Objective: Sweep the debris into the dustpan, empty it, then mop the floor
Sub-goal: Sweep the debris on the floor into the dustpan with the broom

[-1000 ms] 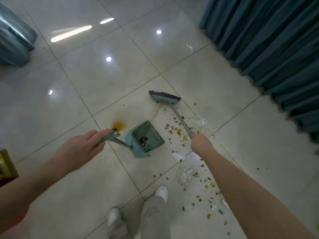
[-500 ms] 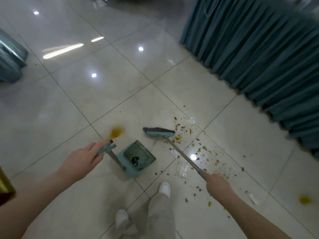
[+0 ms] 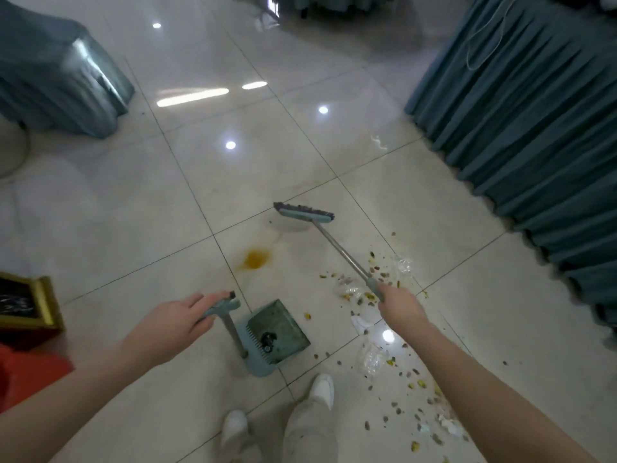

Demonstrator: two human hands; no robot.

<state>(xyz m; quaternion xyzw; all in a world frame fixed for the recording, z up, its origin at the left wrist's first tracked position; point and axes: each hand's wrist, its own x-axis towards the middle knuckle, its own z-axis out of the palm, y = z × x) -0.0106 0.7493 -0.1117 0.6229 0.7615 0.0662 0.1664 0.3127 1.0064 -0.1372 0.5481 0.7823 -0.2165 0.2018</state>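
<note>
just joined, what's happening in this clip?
A person is sweeping a tiled floor. The right hand grips the broom, whose head sits out ahead, beyond the mess. The left hand steadies the upright handle of the dustpan, which holds only a small dark bit. Most debris lies scattered right of the pan. An orange stain awaits mopping.

Glossy tiled floor (image 3: pixel 110 228): bore dustpan (image 3: pixel 273 335), broom head (image 3: pixel 303 212), orange stain (image 3: pixel 255 259), scattered debris (image 3: pixel 394 362), plastic scraps (image 3: pixel 369 357).
</note>
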